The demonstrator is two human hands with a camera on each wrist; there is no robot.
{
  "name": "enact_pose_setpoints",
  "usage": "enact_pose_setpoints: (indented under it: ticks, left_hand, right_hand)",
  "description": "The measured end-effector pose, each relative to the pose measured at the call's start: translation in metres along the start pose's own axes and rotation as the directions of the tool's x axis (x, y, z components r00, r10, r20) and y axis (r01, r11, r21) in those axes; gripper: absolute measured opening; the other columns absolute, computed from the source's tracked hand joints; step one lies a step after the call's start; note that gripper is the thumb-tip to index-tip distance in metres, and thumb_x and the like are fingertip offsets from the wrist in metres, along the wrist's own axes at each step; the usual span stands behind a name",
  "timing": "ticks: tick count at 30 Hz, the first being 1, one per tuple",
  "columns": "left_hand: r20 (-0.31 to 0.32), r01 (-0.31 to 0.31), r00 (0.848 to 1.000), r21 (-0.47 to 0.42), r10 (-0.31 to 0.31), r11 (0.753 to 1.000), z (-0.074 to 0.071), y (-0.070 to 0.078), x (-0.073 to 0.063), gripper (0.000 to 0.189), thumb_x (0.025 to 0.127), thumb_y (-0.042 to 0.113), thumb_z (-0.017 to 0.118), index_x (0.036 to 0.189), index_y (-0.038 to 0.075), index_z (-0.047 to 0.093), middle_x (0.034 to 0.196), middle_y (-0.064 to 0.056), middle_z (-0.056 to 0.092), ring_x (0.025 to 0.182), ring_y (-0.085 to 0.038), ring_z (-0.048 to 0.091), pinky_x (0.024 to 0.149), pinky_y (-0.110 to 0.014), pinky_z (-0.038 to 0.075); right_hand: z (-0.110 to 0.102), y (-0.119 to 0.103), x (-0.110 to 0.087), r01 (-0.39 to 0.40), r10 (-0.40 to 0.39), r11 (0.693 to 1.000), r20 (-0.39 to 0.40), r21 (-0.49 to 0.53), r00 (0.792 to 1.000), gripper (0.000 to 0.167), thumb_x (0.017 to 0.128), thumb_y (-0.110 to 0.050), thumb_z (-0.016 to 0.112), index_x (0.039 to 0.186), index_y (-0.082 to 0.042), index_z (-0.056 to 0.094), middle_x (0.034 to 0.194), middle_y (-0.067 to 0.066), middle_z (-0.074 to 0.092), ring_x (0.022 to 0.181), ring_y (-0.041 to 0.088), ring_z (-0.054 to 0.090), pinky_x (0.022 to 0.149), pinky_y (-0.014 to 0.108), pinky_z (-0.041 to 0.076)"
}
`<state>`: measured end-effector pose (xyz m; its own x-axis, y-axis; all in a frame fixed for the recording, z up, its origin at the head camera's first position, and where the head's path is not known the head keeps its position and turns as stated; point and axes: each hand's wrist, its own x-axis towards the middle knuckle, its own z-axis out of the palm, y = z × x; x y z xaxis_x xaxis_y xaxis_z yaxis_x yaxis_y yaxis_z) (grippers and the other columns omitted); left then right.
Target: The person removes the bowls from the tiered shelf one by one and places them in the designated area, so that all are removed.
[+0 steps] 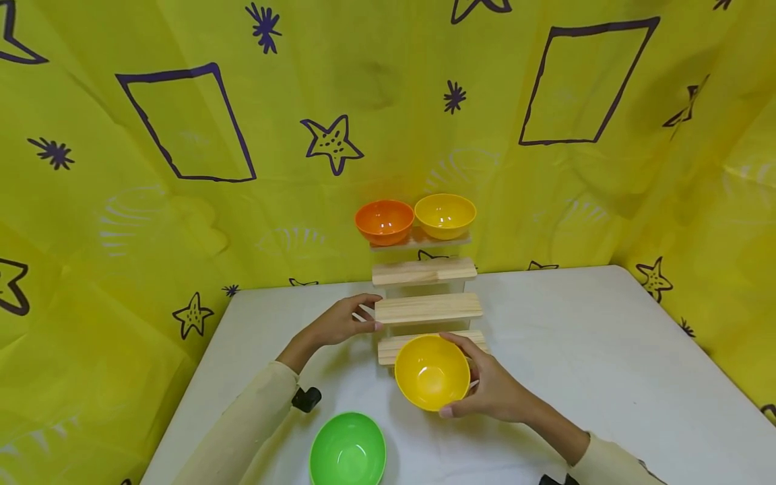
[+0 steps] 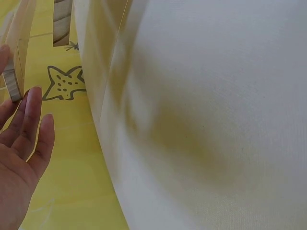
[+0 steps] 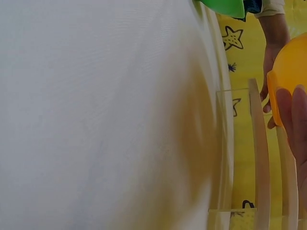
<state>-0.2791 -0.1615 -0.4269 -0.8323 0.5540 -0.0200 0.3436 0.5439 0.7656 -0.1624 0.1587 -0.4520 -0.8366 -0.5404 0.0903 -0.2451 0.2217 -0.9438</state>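
Note:
A small stepped stand (image 1: 428, 308) with pale wooden treads and clear side panels stands on the white table. My left hand (image 1: 347, 319) holds the left end of one middle tread, thumb below and fingers above; the left wrist view shows the same hand (image 2: 21, 148) at the plank's end (image 2: 13, 86). My right hand (image 1: 494, 384) grips a yellow bowl (image 1: 432, 372) by its right side, in front of the lowest tread. The bowl tilts toward me, its inside showing. In the right wrist view, the bowl (image 3: 292, 67) is partly cut off by the frame edge.
An orange bowl (image 1: 384, 222) and a second yellow bowl (image 1: 445, 216) sit side by side on the top tread. Nearer to me, a green bowl (image 1: 348, 450) rests on the white table (image 1: 582, 350). A yellow patterned curtain (image 1: 388, 81) hangs behind and at both sides.

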Motion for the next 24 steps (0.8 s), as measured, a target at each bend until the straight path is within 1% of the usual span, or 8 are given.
enact_pose_setpoints:
  ticks: [4, 10, 15, 24]
  left_hand:
    - [-0.001, 0.000, 1.000, -0.017, 0.000, 1.000, 0.000, 0.000, 0.001, 0.062, 0.093, 0.025, 0.074, 0.146, 0.006, 0.049, 0.136, -0.015, 0.058, 0.112, -0.027, 0.064, 0.084, -0.033, 0.056]
    - [-0.001, -0.008, 1.000, -0.024, 0.008, 1.000, 0.001, -0.001, 0.001, 0.061, 0.093, 0.025, 0.073, 0.146, 0.006, 0.049, 0.135, -0.016, 0.058, 0.111, -0.027, 0.064, 0.083, -0.032, 0.056]
    - [-0.002, -0.011, 1.000, -0.016, 0.011, 1.000, 0.000, -0.002, 0.001, 0.061, 0.094, 0.026, 0.073, 0.146, 0.007, 0.049, 0.135, -0.016, 0.058, 0.111, -0.027, 0.064, 0.082, -0.030, 0.055]
    - [0.004, -0.018, 1.000, -0.022, 0.018, 1.000, 0.000, -0.001, 0.001, 0.061, 0.094, 0.025, 0.073, 0.146, 0.005, 0.048, 0.135, -0.016, 0.058, 0.111, -0.027, 0.064, 0.083, -0.031, 0.055]
  right_hand:
    - [0.000, 0.001, -0.004, -0.012, 0.011, 1.000, 0.015, 0.009, 1.000, 0.103, 0.073, -0.021, 0.090, 0.155, -0.019, 0.028, 0.137, 0.024, 0.050, 0.093, 0.020, 0.070, 0.071, 0.037, 0.061]
    - [0.001, 0.002, -0.008, -0.006, 0.005, 0.999, 0.050, 0.032, 0.999, 0.102, 0.073, -0.020, 0.089, 0.155, -0.018, 0.028, 0.139, 0.026, 0.047, 0.090, 0.018, 0.072, 0.069, 0.038, 0.062]
    - [0.003, 0.003, -0.013, -0.012, 0.010, 0.999, 0.073, 0.033, 0.997, 0.103, 0.072, -0.019, 0.089, 0.155, -0.016, 0.028, 0.140, 0.026, 0.046, 0.088, 0.017, 0.073, 0.068, 0.038, 0.062]
    - [0.007, 0.003, -0.020, -0.001, -0.004, 0.999, 0.106, 0.040, 0.994, 0.103, 0.073, -0.018, 0.089, 0.155, -0.014, 0.028, 0.142, 0.029, 0.043, 0.086, 0.015, 0.072, 0.067, 0.038, 0.062]
